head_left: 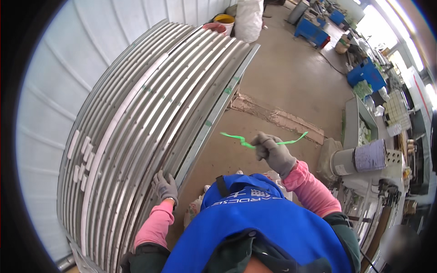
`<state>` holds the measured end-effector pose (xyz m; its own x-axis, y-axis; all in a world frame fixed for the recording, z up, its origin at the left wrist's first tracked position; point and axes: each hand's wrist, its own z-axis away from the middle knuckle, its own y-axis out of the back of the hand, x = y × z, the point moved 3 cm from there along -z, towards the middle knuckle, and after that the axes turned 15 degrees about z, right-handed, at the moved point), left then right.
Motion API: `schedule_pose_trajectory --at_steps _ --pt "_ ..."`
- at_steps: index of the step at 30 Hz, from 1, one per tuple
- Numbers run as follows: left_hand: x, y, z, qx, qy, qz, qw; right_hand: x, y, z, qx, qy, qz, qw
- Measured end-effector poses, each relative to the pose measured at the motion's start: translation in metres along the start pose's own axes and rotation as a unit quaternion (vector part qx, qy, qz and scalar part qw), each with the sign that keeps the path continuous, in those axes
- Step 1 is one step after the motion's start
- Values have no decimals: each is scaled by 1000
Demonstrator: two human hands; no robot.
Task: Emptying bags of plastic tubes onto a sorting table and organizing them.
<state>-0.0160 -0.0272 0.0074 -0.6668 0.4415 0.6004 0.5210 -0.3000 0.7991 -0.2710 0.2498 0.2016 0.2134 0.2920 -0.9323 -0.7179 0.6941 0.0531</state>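
Note:
My right hand (274, 152), in a grey glove, is closed on a thin bright green plastic strip (242, 140). Both of the strip's ends stick out freely, one to each side of the fist. To the left, my gloved left hand (165, 186) lies with its fingers stretched over the near right part of a stack of long metal rails (157, 98). The rails run side by side from near to far, with dotted marks along them and several small bits of green on the right ones. A flat grey metal bar (218, 110) forms the stack's right edge.
Several short white pieces (85, 150) lie on the rails at left, beside a ribbed white wall (41, 98). A yellow bucket (224, 19) and a white sack (249, 20) stand beyond. On the right are a grey trough (353, 120), a cylinder (343, 162) and blue machines (366, 75).

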Motion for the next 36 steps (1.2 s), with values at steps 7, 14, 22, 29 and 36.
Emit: schedule_pose_trajectory --at_steps 7,14,22,29,36 --pt "-4 -7 0 2 -13 -18 1000 38 -21 15 149 -158 27 976" --pt "0 -4 2 3 -18 -12 1000 73 -47 5 29 -140 8 990" --pt "-6 -3 3 23 -39 5 999 76 -53 5 37 -179 25 983" --pt "-4 -4 1 24 -51 5 998 91 -50 1 36 -177 -44 982" --pt "0 -1 2 -7 -11 5 1000 84 -37 -6 69 -158 -1 985"
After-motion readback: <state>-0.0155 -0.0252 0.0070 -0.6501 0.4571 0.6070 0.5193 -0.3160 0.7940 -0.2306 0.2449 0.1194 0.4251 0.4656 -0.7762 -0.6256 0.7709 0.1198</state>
